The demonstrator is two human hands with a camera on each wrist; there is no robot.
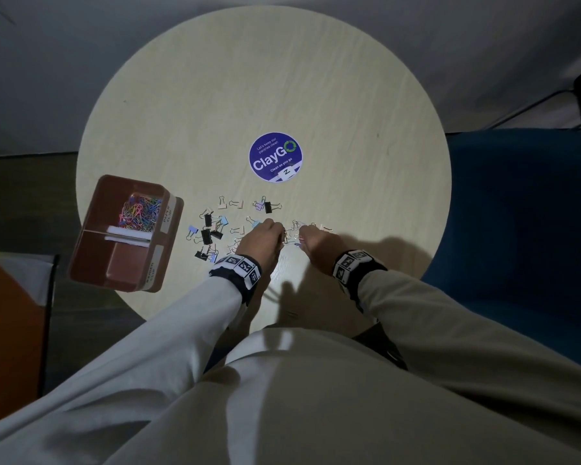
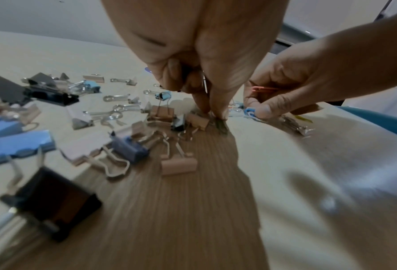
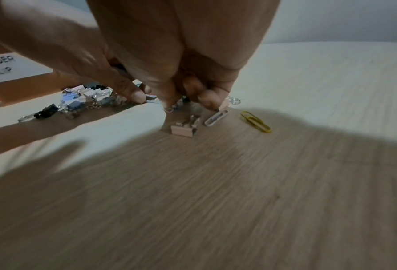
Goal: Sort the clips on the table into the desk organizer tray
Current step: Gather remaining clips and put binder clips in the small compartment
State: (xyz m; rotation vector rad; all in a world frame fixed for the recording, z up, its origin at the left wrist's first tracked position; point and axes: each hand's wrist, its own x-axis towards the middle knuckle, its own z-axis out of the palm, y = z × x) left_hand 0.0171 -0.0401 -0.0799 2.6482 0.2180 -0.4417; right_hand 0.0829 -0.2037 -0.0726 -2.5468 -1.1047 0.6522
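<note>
The clips (image 1: 215,229) lie scattered on the round worktop (image 1: 316,95), just beside the tray (image 1: 128,229) and on the side of the purple sticker (image 1: 275,156) nearest the person. Most are binder clips in black, blue and beige; a white paper clip (image 3: 216,117) and a yellow paper clip (image 3: 255,121) lie close to a beige binder clip (image 3: 184,130). In the tray, the compartment labelled for paper clips holds a heap of coloured paper clips (image 1: 140,211); the other compartment carries the binder clip label.

The left hand (image 1: 259,241) reaches down into the pile with fingertips (image 2: 206,107) pinched together on a small clip at the worktop. The right hand (image 1: 316,246), just beside it, has fingers curled around a pink paper clip (image 2: 263,89), its thumb pressing down near a blue clip (image 2: 249,111).
</note>
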